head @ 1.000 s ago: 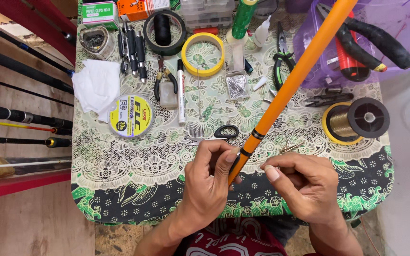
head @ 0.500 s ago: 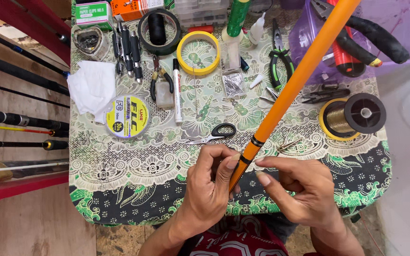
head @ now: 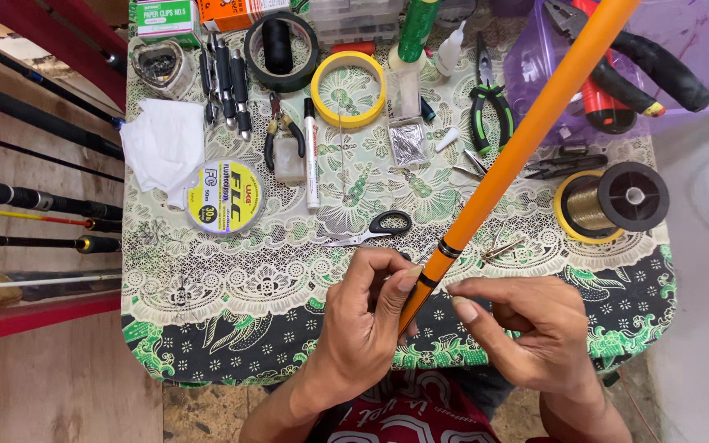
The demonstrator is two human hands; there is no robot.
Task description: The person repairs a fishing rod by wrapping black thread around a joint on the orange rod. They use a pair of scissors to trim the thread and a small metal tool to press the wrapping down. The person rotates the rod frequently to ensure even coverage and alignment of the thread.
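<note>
Orange rod (head: 527,139), one, held by two hands: left (head: 363,328); right (head: 535,332)

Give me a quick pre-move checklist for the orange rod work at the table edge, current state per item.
1. Left hand grip on orange rod: fingers wrapped around its lower end, ok.
2. Right hand at the black band: fingertips pinched beside it, ok; whether they hold a thread, cannot tell.
3. Scissors within reach: just above the hands, ok.
4. Line spool lying apart from the rod: ok.
5. Rod path: it passes over the purple tray; contact cannot tell.
</note>
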